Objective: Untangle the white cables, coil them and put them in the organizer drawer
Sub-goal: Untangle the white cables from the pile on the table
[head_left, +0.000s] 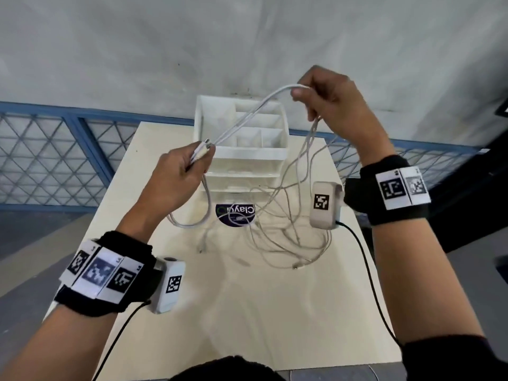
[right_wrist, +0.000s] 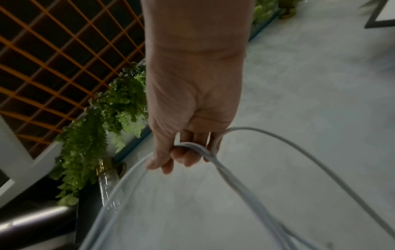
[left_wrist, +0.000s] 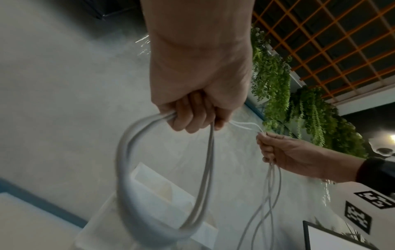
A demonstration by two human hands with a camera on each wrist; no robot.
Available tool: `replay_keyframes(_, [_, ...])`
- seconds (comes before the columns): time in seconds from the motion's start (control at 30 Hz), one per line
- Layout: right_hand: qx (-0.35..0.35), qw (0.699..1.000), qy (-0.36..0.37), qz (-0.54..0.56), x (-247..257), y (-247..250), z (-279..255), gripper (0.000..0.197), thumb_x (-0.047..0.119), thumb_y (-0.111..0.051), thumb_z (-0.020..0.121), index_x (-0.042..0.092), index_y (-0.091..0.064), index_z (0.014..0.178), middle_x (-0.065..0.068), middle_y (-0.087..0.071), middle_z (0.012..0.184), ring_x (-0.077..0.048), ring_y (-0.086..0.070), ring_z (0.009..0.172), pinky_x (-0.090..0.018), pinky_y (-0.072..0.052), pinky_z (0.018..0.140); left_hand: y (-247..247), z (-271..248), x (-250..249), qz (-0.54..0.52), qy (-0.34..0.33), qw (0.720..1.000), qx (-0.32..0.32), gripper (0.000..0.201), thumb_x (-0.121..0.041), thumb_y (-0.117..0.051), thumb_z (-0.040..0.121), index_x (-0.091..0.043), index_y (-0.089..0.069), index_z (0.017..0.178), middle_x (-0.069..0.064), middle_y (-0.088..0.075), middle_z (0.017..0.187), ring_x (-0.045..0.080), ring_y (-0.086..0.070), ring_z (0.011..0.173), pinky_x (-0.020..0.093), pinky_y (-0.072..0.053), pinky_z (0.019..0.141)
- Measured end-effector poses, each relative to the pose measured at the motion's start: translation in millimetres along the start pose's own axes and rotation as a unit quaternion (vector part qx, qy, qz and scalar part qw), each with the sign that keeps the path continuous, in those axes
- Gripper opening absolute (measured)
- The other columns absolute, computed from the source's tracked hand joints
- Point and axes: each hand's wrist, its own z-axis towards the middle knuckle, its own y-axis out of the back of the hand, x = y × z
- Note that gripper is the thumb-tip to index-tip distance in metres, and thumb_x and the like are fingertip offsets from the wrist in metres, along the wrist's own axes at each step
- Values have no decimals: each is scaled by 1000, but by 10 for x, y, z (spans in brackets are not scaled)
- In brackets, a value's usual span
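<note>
The white cables [head_left: 277,232] were thin and still tangled – most of them lay in loose, crossing loops on the table in front of the organizer [head_left: 242,138]. Some strands rose from this heap up to the right hand [head_left: 327,105], which pinched them above the organizer. From there 2 strands ran down to the left hand [head_left: 176,174], whose curled fingers held connector ends [head_left: 204,147] and a hanging loop. The organizer was a white plastic box with open compartments on top and shallow drawers [head_left: 242,182] below – whether any drawer was open I could not tell.
</note>
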Motion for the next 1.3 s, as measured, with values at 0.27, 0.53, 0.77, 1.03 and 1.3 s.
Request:
replay_keyframes(0.27, [175,981,-84,30,-335,-689,-424,12,19,-62,89,10,-61,82,0,-41,54,-4,-36,45,-17,-32,46,-197,-10,130,8,96,995,-12,33,-33,-62,87,-19,-60,117,-5,-61,102,12,-55,91,7,-36,66])
replay_keyframes(0.53, [204,963,-120,132,-297,-817,-564,17,21,-64,88,6,-60,79,3,-36,54,-9,-30,49,-17,-28,46,-360,4,118,-18,28,993,112,26,-33,-50,95,-27,-55,70,-21,-55,53,1,-42,52,22,-34,58])
replay_keyframes(0.77, [136,961,-239,24,-1230,-739,-1056,34,29,-52,95,18,-55,63,4,-41,55,-8,-40,50,-24,-34,53,291,124,299,-31,45,995,-87,31,-33,-48,95,-29,-50,65,-13,-49,46,-1,-38,42,21,-28,49])
replay_keyframes(1.03, [42,965,-244,90,-1164,-550,-1018,30,25,-63,87,16,-50,62,-11,-41,67,-10,-34,53,-22,-28,49,142,-54,667,208,140,964,90,31,-24,-43,96,-15,-45,67,3,-47,62,27,-45,64,33,-32,59])
replay_keyframes(1.3, [59,942,-328,28,-1205,163,-1404,43,32,-52,89,15,-63,50,10,-36,38,-7,-27,39,-22,-24,42,-60,-416,1048,177,156,920,311,26,-29,-42,98,-15,-53,77,-4,-56,71,19,-51,72,20,-36,68])
